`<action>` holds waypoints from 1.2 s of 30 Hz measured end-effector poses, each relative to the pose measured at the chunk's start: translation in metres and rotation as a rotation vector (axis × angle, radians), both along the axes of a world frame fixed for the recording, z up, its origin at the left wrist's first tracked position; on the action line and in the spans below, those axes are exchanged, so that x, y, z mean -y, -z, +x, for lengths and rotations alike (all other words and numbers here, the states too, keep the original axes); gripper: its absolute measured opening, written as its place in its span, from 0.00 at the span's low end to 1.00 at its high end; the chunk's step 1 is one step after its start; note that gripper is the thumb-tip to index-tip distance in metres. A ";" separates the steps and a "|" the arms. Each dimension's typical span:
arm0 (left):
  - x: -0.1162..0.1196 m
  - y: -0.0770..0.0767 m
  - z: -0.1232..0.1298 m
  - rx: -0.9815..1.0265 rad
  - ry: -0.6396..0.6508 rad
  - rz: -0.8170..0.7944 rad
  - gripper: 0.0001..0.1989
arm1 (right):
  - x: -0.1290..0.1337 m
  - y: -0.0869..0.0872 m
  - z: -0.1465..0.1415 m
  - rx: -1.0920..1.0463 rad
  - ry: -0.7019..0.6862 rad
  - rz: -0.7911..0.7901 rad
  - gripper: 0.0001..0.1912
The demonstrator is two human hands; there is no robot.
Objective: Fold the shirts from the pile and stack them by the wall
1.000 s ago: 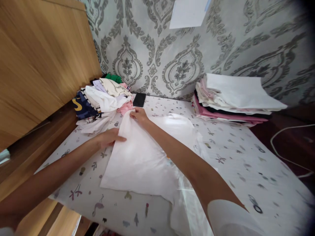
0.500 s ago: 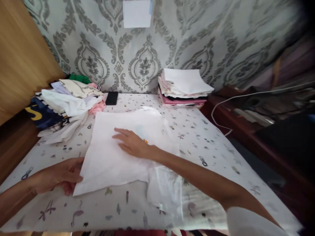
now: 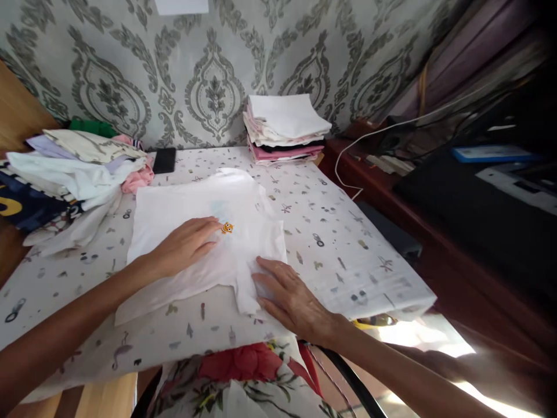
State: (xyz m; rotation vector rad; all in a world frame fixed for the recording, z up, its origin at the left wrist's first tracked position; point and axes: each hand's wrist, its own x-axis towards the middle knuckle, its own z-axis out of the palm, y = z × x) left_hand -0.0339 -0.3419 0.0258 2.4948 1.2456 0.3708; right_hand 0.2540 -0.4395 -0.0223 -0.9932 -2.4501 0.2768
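A white T-shirt (image 3: 161, 215) with a small orange cartoon print lies spread on the patterned white cloth (image 3: 343, 261), its neck side to the right. My left hand (image 3: 188, 245) rests flat on the middle of the shirt, fingertips beside the print, holding nothing. Over the shirt's near sleeve, my right hand (image 3: 289, 293) lies with its fingers apart, touching the fabric without gripping it.
Loose clothes (image 3: 87, 171) are heaped at the back left, beside a black phone (image 3: 164, 161). A folded stack (image 3: 285, 130) stands by the wall. On the right, a white cable (image 3: 391, 126) crosses dark red furniture (image 3: 456, 267).
My left hand has moved from the shirt's lower left corner onto its middle. My right hand has gone from the middle to the near sleeve. The view has shifted right.
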 end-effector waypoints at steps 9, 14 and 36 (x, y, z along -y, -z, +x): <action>0.022 0.025 0.030 0.070 0.412 -0.136 0.16 | 0.034 0.004 0.024 -0.076 0.071 -0.048 0.09; 0.043 0.011 0.026 0.004 0.466 -0.100 0.13 | 0.031 -0.011 0.026 -0.158 0.036 -0.172 0.09; -0.006 0.015 0.015 0.233 0.045 -0.060 0.15 | -0.081 -0.047 -0.012 -0.029 -0.064 -0.138 0.11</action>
